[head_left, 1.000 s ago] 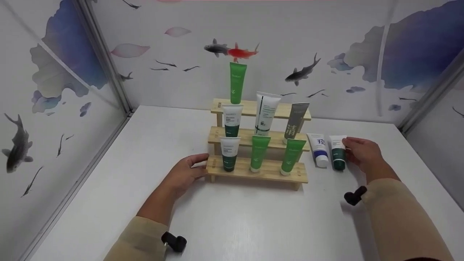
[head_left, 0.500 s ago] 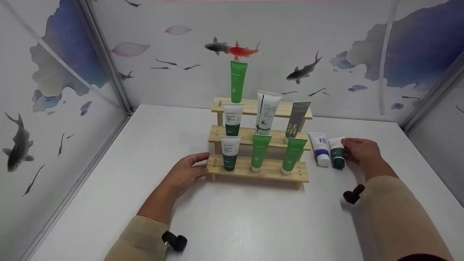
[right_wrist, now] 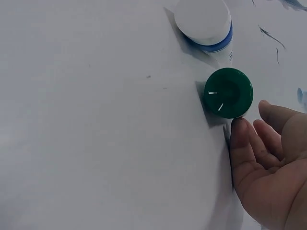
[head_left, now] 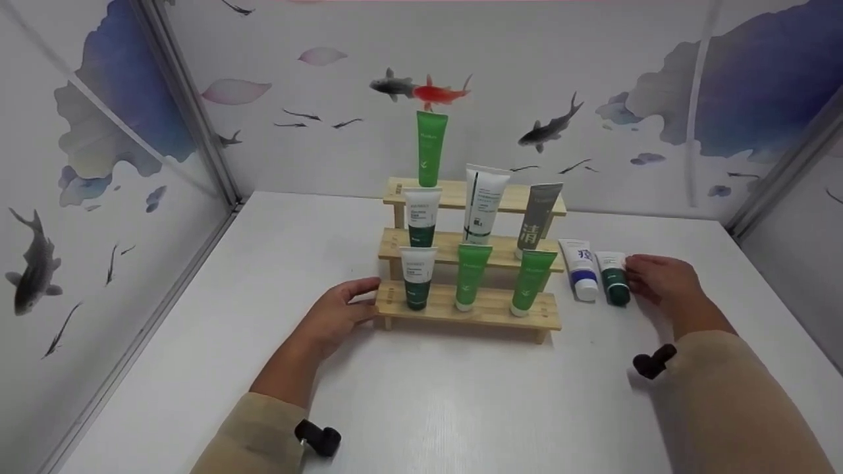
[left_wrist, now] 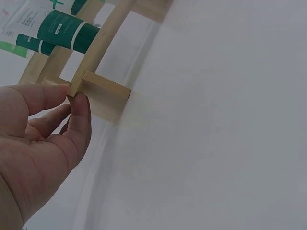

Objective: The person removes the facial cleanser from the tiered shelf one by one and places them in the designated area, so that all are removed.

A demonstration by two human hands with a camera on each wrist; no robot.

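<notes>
A three-tier wooden stand (head_left: 487, 316) holds several squeeze tubes. My left hand (head_left: 336, 319) pinches the left end of its bottom tier; in the left wrist view the thumb (left_wrist: 45, 96) lies on top and the fingers (left_wrist: 80, 117) beneath. On the table right of the stand lie two tubes side by side: a white one with a blue band (head_left: 581, 271) and a white tube with a dark green lower half (head_left: 614, 280). My right hand (head_left: 665, 283) is beside the green-capped tube, thumb and fingers apart, fingertips right at its edge in the right wrist view.
The top tier bears a green tube (head_left: 431, 150). On the middle tier stand a white-and-green tube (head_left: 422, 216), a tall white tube (head_left: 485, 204) and a grey tube (head_left: 540, 218). Below are another white-and-green tube (head_left: 417, 278) and two green tubes (head_left: 472, 276). Printed walls enclose the table.
The green-capped tube has shifted slightly left and tilted, closer to the blue-banded one. My right hand has drawn a little to the right, away from it. The left hand stays put.
</notes>
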